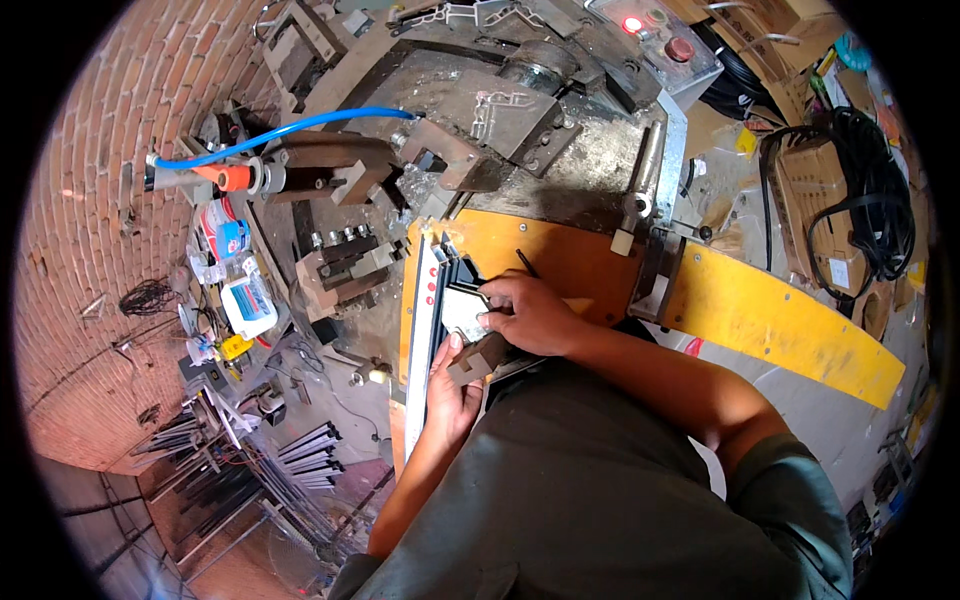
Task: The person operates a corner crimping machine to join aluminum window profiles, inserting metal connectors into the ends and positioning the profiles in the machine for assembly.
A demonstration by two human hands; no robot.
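A small pale angular plate [463, 313] lies between my hands above the yellow table board [575, 258]. My right hand [530, 314] pinches the plate's right edge, its fingers bent round it. From below, my left hand [453, 395] comes up with its thumb at the plate's lower edge; its other fingers are partly hidden. Close along the plate's left side runs a long white and dark metal profile [422, 335] with red round marks. Whether the left fingers also grip this profile, I cannot tell. A brown metal block [478, 360] sits just below the plate, beside my left hand.
Beyond the board stands a worn metal machine bed with clamping blocks [345, 265] and a blue hose [290, 128]. A control box [668, 45] with a lit red lamp is at the far right. A second yellow board [780, 315] extends right. Metal profiles [310, 455] lie lower left.
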